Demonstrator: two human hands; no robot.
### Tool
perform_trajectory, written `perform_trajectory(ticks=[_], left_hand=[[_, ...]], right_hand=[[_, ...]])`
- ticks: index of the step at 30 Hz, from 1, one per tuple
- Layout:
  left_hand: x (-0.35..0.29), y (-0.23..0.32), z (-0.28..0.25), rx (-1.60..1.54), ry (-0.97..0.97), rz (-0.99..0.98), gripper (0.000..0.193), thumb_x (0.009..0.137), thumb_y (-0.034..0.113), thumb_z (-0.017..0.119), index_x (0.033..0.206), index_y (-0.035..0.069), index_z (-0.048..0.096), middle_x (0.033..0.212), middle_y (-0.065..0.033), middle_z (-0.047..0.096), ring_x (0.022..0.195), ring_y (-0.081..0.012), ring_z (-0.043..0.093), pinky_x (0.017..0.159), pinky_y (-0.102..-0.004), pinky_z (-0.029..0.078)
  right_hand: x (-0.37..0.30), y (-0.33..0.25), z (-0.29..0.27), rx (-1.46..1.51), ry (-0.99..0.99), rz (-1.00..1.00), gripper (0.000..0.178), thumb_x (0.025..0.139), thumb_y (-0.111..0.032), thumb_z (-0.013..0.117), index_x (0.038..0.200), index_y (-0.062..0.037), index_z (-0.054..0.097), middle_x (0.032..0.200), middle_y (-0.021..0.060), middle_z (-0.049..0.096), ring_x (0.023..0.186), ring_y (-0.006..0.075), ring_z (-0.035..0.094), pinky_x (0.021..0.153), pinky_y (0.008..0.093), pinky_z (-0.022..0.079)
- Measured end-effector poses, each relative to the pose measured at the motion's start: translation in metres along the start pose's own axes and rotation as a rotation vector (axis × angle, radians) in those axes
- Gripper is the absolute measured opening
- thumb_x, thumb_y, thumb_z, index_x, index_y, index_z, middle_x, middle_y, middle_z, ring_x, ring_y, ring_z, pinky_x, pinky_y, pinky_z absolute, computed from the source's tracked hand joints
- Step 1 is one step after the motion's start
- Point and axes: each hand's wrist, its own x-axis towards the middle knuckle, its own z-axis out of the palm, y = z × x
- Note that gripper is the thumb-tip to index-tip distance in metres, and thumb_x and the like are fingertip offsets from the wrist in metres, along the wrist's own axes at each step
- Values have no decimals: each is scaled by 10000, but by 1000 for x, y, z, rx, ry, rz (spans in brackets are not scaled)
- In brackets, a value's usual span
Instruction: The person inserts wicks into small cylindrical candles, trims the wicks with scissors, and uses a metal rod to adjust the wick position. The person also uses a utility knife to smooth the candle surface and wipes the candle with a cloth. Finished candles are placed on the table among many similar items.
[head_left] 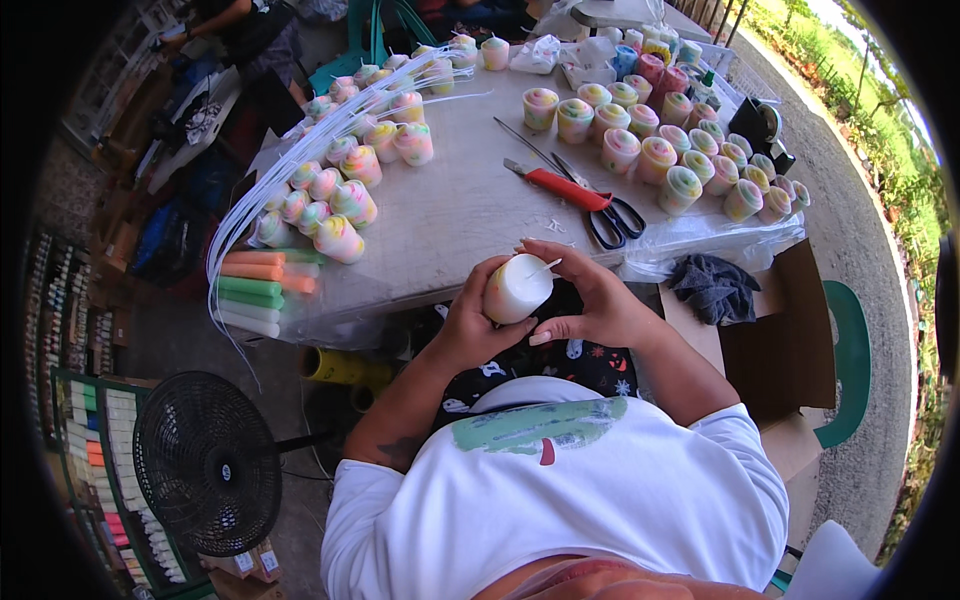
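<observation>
In the head view, we see the left hand wrapped around the side of a candle, grasping it in front of the chest, just off the near edge of the table. The right hand curves loosely around the other side, thumb and fingers well parted; we cannot tell whether its fingertips touch the wax. The candle is tilted, its long axis slanting so that the smooth white end, with a short pale wick, faces up and rightward. Its body is a stubby cylinder with faint coloured marbling. Beyond, we see red-handled knife and black-handled metal scissors.
</observation>
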Motion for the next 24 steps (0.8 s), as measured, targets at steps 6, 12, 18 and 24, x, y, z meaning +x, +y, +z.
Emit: perform_trajectory(ticks=[6, 12, 18, 24], left_hand=[[-4, -9, 8, -111, 31, 1, 821, 750, 116, 797, 1384, 57, 280, 1320, -136, 446, 1221, -232, 474, 1006, -367, 407], [-1, -3, 7, -12, 57, 130, 915, 745, 127, 806, 1425, 75, 196, 1369, -141, 392, 1266, -254, 430, 1027, -391, 388], [3, 2, 8, -137, 20, 103, 1000, 720, 114, 823, 1459, 74, 150, 1331, -165, 438, 1242, -267, 461, 1021, -401, 394], [14, 31, -10, -15, -28, 37, 945, 710, 80, 809, 1460, 58, 235, 1294, -176, 467, 1194, -295, 493, 1009, -401, 401]], right_hand=[[5, 19, 22, 158, 89, -17, 696, 739, -126, 807, 1338, -51, 460, 1356, 88, 509, 1189, 169, 510, 1024, 329, 385], [6, 15, 30, 303, 152, -62, 539, 768, -54, 769, 1237, -70, 502, 1358, 101, 504, 1173, 158, 517, 996, 319, 405], [7, 20, 30, 491, 125, -99, 438, 795, 2, 724, 1146, -98, 482, 1401, 117, 446, 1211, 171, 490, 1010, 333, 395], [8, 13, 26, 620, 48, -100, 358, 860, -5, 652, 1180, -74, 508, 1426, 127, 409, 1246, 181, 459, 1038, 343, 369]])
